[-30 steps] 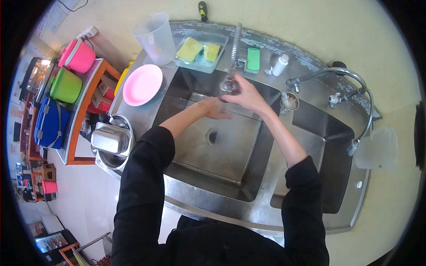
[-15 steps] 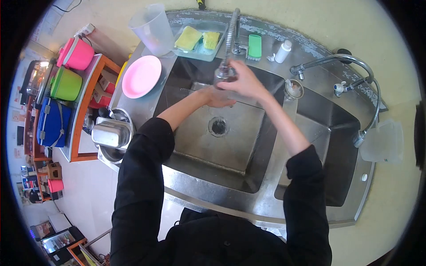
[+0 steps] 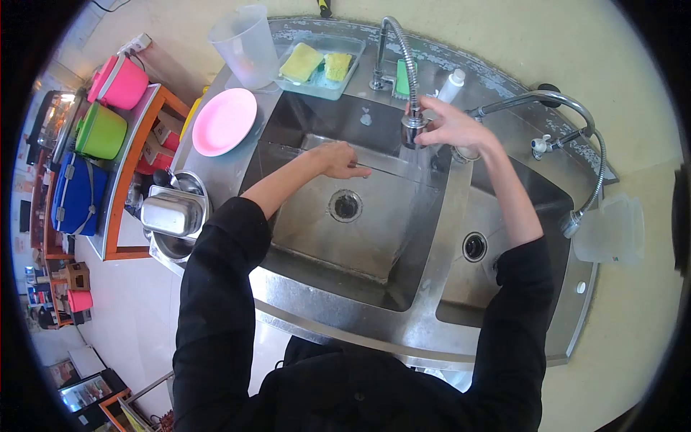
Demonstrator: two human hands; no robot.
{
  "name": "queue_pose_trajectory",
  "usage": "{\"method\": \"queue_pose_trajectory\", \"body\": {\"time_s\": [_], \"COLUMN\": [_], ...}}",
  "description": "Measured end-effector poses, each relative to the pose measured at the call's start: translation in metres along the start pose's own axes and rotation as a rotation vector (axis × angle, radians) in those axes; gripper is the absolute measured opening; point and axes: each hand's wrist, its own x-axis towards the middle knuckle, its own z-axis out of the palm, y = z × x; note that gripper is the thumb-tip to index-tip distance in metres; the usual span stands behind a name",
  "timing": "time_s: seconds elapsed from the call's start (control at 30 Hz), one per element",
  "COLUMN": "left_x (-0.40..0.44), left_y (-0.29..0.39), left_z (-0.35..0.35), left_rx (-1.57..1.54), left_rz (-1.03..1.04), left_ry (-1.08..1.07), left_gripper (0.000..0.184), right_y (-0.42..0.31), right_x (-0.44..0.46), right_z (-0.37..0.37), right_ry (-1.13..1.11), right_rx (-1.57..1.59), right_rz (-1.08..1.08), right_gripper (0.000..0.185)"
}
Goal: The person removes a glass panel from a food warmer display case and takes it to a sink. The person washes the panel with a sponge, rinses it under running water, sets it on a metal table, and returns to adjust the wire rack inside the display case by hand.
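My right hand (image 3: 455, 128) has its thumb and fingers around the metal spray head (image 3: 412, 132) of the flexible faucet, over the right side of the large sink basin (image 3: 324, 248). A faint stream of water falls from the head. Over the back middle of the same basin hovers my left hand (image 3: 337, 160), palm down and loosely bent, thumb pointing right. I see nothing in it. The basin's round drain (image 3: 345, 206) shows below this hand.
A pink plate (image 3: 224, 122), a clear pitcher (image 3: 246, 47) and a tray (image 3: 332, 88) with two yellow sponges stand back left. Behind the faucet are a green brush (image 3: 402, 79) and a white bottle (image 3: 451, 86). A second faucet (image 3: 576, 108) arches over the right basin (image 3: 461, 288).
My right hand has swung the spray head to the right, away from my left hand. The left hand has shifted slightly left and its fingers have bent. Water now falls nearer the basin's right wall.
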Motion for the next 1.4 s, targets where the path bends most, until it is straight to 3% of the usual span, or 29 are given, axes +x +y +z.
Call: {"method": "queue_pose_trajectory", "body": {"time_s": [0.13,0.23,0.37,0.5,0.57,0.7,0.77,0.8,0.9,1.0,1.1,1.2,1.3,1.33,1.4], "left_x": [0.0,0.0,0.001,0.01,0.017,0.01,-0.001,0.004,-0.007,-0.018,-0.03,-0.039,-0.055,-0.057,-0.056], "left_y": [-0.002,-0.004,-0.004,0.002,-0.008,-0.018,-0.008,-0.008,0.001,-0.006,-0.003,0.009,0.021,0.02,0.014], "left_z": [0.005,0.007,0.006,-0.001,0.009,0.023,0.014,0.008,-0.001,0.004,0.006,-0.007,-0.018,-0.013,0.009], "left_rx": [0.031,0.037,-0.009,0.117,0.114,0.092,0.178,0.187,0.185,-0.154,-0.197,-0.125,-0.134,-0.126,-0.115], "left_rz": [0.055,0.068,0.083,0.056,0.042,0.167,0.226,0.096,0.031,0.121,0.15,0.049,0.035,0.038,0.044], "left_ry": [0.004,0.026,0.011,-0.149,-0.162,0.12,0.264,-0.058,-0.116,-0.055,0.024,-0.037,0.008,0.087,0.237], "left_gripper": [0.06,0.059,0.057,0.054,0.05,0.045,0.043,0.038,0.03,0.024,0.02,0.021,0.026,0.029,0.034], "right_y": [-0.003,0.001,-0.004,-0.01,-0.025,0.003,0.039,0.062,0.08,0.044,0.043,0.05,0.077,0.074,0.058], "right_x": [-0.005,0.0,0.025,0.061,0.064,0.063,0.052,0.05,0.049,0.046,0.059,0.068,0.071,0.072,0.075], "right_z": [-0.021,-0.005,0.041,0.083,0.101,0.122,0.13,0.133,0.134,0.127,0.129,0.135,0.14,0.138,0.131], "right_ry": [-0.084,0.009,0.092,0.258,0.335,0.339,0.267,0.178,-0.192,-0.384,-0.518,-0.612,-0.52,-0.429,-0.304], "right_rx": [-0.05,0.052,0.127,0.072,0.196,0.437,0.116,0.017,-0.329,-0.09,-0.004,0.222,0.693,0.735,1.005], "right_rz": [-0.024,0.027,-0.124,-0.208,-0.199,-0.334,-0.228,-0.175,0.04,0.315,0.433,0.363,0.266,0.147,0.173], "right_gripper": [0.05,0.054,0.058,0.061,0.064,0.077,0.078,0.075,0.065,0.057,0.053,0.049,0.043,0.033,0.025]}}
